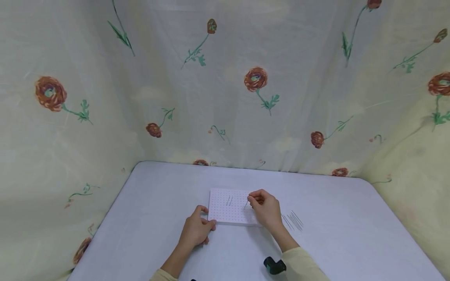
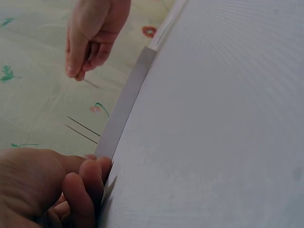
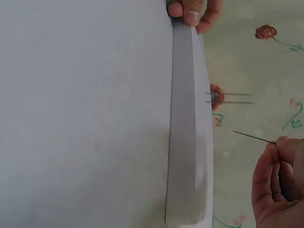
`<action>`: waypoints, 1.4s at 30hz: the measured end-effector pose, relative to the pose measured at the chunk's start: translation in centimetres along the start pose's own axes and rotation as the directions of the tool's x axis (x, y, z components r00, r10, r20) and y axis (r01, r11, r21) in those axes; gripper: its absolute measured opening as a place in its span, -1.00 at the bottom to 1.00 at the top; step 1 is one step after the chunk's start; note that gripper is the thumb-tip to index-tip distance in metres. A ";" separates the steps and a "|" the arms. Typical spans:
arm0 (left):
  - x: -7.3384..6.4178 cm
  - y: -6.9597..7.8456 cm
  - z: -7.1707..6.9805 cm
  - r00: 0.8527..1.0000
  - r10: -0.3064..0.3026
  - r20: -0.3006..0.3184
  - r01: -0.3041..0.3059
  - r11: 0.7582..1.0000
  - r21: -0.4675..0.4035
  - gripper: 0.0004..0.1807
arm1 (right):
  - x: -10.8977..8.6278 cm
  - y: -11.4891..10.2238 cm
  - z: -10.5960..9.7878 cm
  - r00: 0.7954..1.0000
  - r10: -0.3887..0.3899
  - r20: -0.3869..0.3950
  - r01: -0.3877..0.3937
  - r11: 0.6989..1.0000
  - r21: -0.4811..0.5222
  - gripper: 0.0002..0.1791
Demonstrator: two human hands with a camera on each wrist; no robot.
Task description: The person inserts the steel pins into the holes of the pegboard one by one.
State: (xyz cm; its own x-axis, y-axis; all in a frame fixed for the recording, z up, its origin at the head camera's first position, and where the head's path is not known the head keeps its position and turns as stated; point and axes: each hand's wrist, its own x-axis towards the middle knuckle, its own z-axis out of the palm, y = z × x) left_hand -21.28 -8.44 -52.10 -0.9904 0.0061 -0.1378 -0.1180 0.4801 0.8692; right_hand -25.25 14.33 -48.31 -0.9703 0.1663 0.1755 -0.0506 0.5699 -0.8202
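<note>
While the left hand (image 1: 196, 227) grips the white board (image 1: 225, 215), lower centre, I see the right hand (image 1: 267, 209) pinching a needle (image 3: 253, 137) slanted tip-down above it.

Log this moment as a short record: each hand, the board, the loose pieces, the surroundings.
Left hand: grips the near left corner of the white dotted board
Right hand: pinches a thin dark rod, lower tip clear of the board
Standing in board: two upright rods, side by side
Loose: several dark rods on the table, right of the board
Also on table: black object by the right sleeve, kind unclear
Backdrop: floral cloth
</note>
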 end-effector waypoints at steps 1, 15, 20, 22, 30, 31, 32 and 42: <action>0.0 0.0 0.0 1.000 0.001 0.001 -0.001 1.000 -0.001 -0.55 | 0.1 -0.1 0.3 1.000 -0.006 0.000 0.006 1.000 0.002 -0.92; 0.2 -0.2 0.0 1.000 0.006 -0.008 -0.006 1.000 -0.002 -0.56 | 0.1 -0.3 3.3 0.999 -0.047 0.002 0.047 0.999 0.000 -0.93; 0.1 -0.2 -0.1 1.000 0.001 0.000 -0.001 1.000 -0.007 -0.56 | 0.1 -0.3 3.7 0.998 -0.061 0.002 0.061 0.998 -0.020 -0.95; 0.1 -0.2 0.0 1.000 -0.002 0.002 0.002 1.000 -0.007 -0.56 | 0.1 -0.3 3.7 0.998 -0.062 0.005 0.062 0.998 -0.030 -0.95; 0.1 -0.1 -0.3 1.000 0.012 -0.005 -0.012 1.000 0.002 -0.56 | 0.2 -0.3 3.9 0.996 -0.084 0.008 0.085 0.995 -0.057 -0.94; 0.1 -0.1 -0.3 1.000 0.013 -0.006 -0.013 1.000 0.002 -0.56 | 0.2 -0.3 3.9 0.996 -0.088 0.005 0.088 0.994 -0.060 -0.94; 0.1 -0.1 -0.3 1.000 0.014 -0.006 -0.014 1.000 0.002 -0.56 | 0.2 -0.3 3.9 0.996 -0.093 0.002 0.093 0.994 -0.064 -0.94; -0.1 0.0 -0.1 1.000 0.015 -0.008 -0.015 1.000 0.000 -0.57 | -0.1 -0.1 3.9 0.993 -0.113 -0.027 0.110 0.989 -0.096 -0.95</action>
State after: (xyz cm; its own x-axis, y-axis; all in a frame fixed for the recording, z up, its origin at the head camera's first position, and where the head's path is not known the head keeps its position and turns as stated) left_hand -21.20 -8.56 -52.06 -0.9926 0.0060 -0.1212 -0.1034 0.4803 0.8710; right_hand -26.08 11.07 -50.36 -0.9518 0.1225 0.2813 -0.1338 0.6595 -0.7397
